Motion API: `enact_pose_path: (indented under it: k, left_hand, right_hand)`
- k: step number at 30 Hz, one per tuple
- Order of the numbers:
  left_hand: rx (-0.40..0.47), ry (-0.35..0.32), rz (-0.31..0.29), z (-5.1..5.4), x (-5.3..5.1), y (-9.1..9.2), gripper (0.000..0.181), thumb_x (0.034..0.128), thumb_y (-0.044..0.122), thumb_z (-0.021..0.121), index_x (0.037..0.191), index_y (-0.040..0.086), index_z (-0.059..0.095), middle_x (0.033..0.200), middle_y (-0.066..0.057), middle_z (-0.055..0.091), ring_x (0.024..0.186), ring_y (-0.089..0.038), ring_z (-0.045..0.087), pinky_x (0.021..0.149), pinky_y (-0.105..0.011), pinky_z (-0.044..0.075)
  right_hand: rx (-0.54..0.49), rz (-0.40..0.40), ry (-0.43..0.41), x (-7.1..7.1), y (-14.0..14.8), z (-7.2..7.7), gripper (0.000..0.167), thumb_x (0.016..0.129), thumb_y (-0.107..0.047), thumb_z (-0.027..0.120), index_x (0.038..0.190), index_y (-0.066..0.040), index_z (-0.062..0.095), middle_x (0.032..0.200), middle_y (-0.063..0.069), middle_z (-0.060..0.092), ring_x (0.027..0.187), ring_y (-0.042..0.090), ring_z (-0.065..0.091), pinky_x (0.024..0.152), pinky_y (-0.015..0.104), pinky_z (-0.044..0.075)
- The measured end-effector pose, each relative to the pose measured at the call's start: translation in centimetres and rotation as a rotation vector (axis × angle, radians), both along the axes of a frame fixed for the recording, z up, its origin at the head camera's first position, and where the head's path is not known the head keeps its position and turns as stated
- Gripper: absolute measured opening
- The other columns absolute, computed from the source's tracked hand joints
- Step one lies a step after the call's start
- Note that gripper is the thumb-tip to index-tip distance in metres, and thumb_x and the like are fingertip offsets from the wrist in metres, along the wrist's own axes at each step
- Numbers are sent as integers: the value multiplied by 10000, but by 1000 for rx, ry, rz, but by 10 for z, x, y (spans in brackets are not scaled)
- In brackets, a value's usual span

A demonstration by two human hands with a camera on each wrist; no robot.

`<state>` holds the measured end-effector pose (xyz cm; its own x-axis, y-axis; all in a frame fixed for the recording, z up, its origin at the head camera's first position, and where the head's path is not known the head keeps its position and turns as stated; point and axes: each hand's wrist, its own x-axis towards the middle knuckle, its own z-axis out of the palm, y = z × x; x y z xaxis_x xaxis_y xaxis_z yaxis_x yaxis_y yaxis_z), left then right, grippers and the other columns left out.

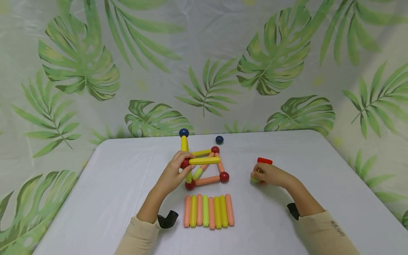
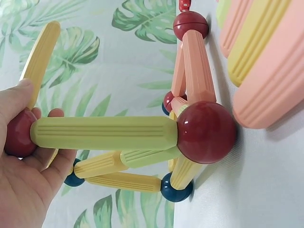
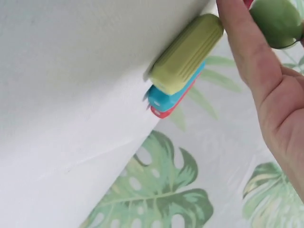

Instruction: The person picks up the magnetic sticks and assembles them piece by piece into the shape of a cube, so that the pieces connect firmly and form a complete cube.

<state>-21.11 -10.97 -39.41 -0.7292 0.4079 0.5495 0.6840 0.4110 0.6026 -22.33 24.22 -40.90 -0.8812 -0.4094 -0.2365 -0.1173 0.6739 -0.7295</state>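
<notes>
Near the far edge of the worktop (image 1: pixel 111 184), the left hand (image 1: pixel 173 173) is pinching the stick frame (image 1: pixel 207 181) by a red ball (image 1: pixel 185 163) between its fingers. The right hand (image 1: pixel 271 173) is holding a green ball (image 3: pixel 277 23) between curled fingers.

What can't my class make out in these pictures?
Head view: the blue stick, hidden by the right hand.
Head view: part of the held red ball, covered by the left hand.
Head view: lettering on the right sleeve, too small to read surely.
Left wrist view: far end of nearest pink stick, cut off by edge.
</notes>
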Motion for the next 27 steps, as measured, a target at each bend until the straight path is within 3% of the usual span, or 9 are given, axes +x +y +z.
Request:
enact_pose_path:
  k: [3,8,11,14,18,23,27]
  left_hand:
    - [-2,0,1,0,0,-1,272,835,37,624,1090,50,530,1085,-49,501,930,-137,498,776,-269,458]
    - [2,15,1,0,0,-1,268,832,32,626,1082,49,531,1081,-48,502,923,-134,498,768,-266,459]
    - [13,30,6,-1,0,1,265,833,27,623,1079,48,529,1080,-51,504,915,-135,499,759,-266,460]
    - [16,38,17,-1,0,3,250,846,46,611,1081,50,525,1079,-50,502,900,-127,497,743,-254,459]
    - [18,32,44,0,1,4,241,851,69,609,1079,57,530,1070,-41,508,876,-115,503,723,-238,464]
    - [23,47,104,4,-1,5,260,785,82,695,1021,69,586,1002,-25,574,849,-118,545,702,-241,486]
    - [15,35,106,7,-3,4,293,755,119,731,1025,90,619,961,-12,600,813,-123,549,660,-237,491]
  right_hand:
    - [-120,-20,-19,-2,1,1,284,905,-277,545,1007,-16,497,922,103,525,766,256,584,648,364,506]
    - [-374,-17,139,0,-26,14,344,886,-213,583,1151,-23,473,1070,159,504,795,350,587,645,346,510]
    - [-547,9,190,4,-48,25,367,874,-136,596,1192,-11,462,1145,174,470,850,330,593,731,335,499]
    - [-648,16,193,7,-66,34,384,862,-109,608,1206,-9,469,1154,162,454,860,271,603,783,318,481]
    - [-677,8,188,6,-79,38,389,863,-96,605,1222,-22,475,1171,150,447,853,243,597,796,321,476]
    - [-650,-13,184,3,-83,37,381,868,-103,599,1221,-42,470,1206,133,446,857,222,586,797,318,473]
    - [-681,-12,157,1,-84,35,392,860,-88,607,1212,-10,455,1200,141,448,909,246,575,803,312,471]
